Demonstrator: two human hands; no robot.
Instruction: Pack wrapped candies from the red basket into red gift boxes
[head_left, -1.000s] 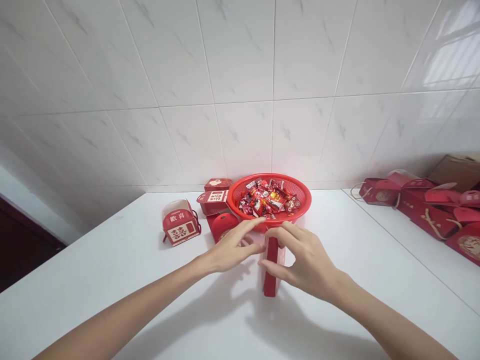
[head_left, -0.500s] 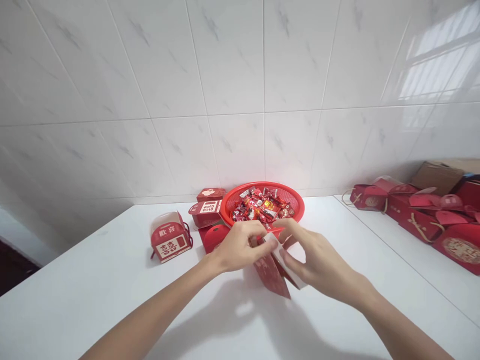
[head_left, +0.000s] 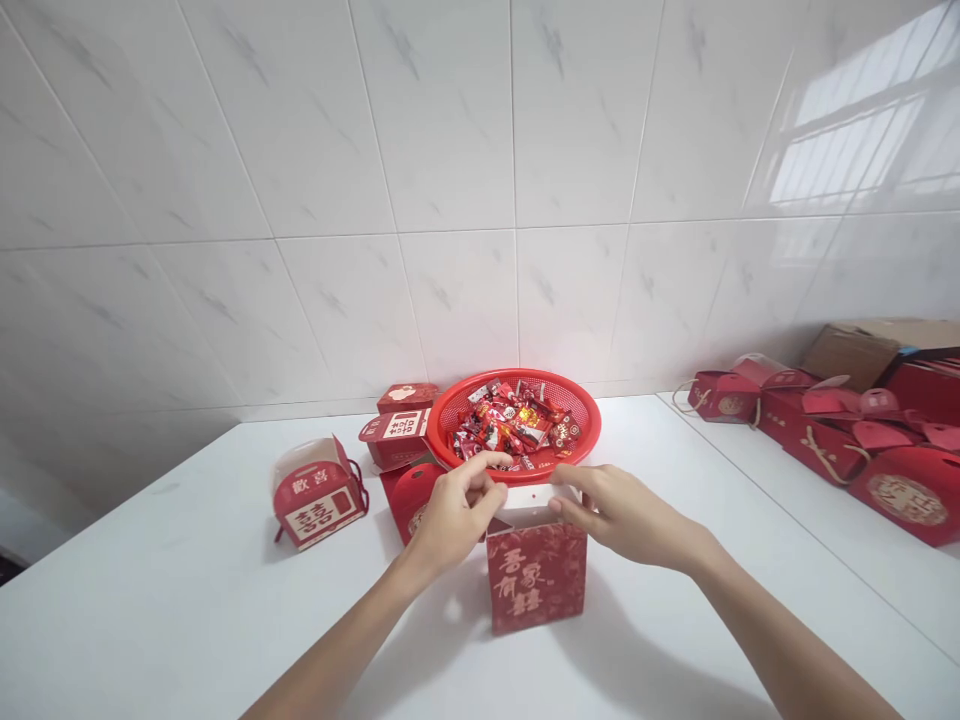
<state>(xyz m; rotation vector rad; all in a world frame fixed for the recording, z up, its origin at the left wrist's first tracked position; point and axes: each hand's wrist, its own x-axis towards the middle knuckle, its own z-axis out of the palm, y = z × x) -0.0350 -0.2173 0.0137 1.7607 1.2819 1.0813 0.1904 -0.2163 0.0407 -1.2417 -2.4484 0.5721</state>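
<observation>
A red paper gift box (head_left: 537, 580) with pale lettering stands upright on the white table, its white inside showing at the open top. My left hand (head_left: 459, 508) is closed at the box's upper left edge, thumb and fingers bent together. At the upper right edge, my right hand (head_left: 626, 512) pinches the box's rim between thumb and fingers. Just behind the box, a red plastic basket (head_left: 592, 425) holds many wrapped candies (head_left: 517, 420). The lower part of the box's inside is hidden.
Left of my hands stands a red and cream candy box (head_left: 319, 495) with a cord handle. More red boxes (head_left: 401, 430) sit against the basket's left side. On the right are several red boxes (head_left: 907, 500) and a brown cardboard carton (head_left: 847, 355). A tiled wall (head_left: 457, 300) closes off the back.
The box has gone from tilted and partly folded between my hands to upright on the table, its lettered face toward me and its top opened. My hands are farther apart. The view has shifted slightly.
</observation>
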